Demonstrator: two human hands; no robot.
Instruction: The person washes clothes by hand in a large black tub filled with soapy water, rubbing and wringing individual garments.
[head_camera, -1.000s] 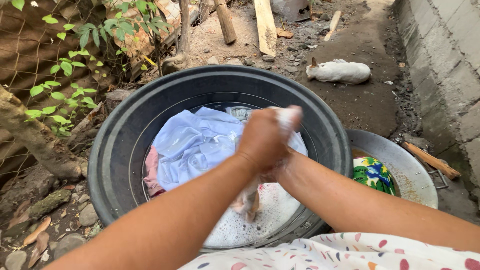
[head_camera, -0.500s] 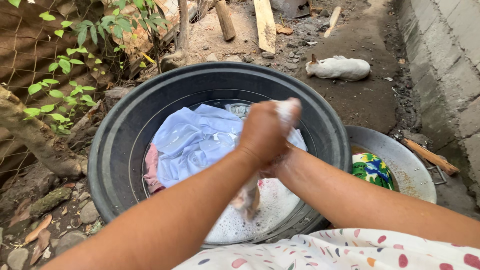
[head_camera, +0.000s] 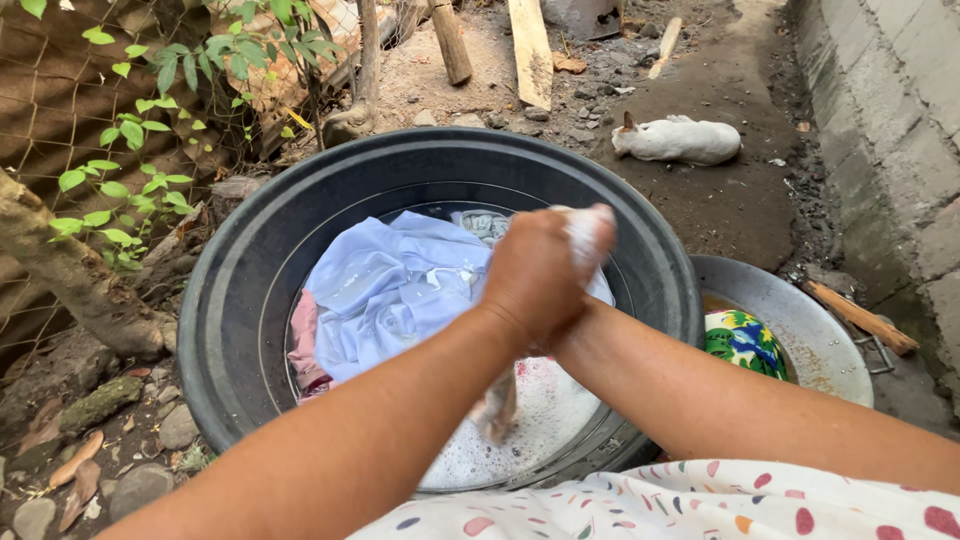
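Nearby, metal basin beside black tub.

No packages, labels, signs or screens seem visible.

Laundry in basin; smaller pan right, animal behind.

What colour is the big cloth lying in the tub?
Pale blue cloth, seen in the head view, in the black tub.
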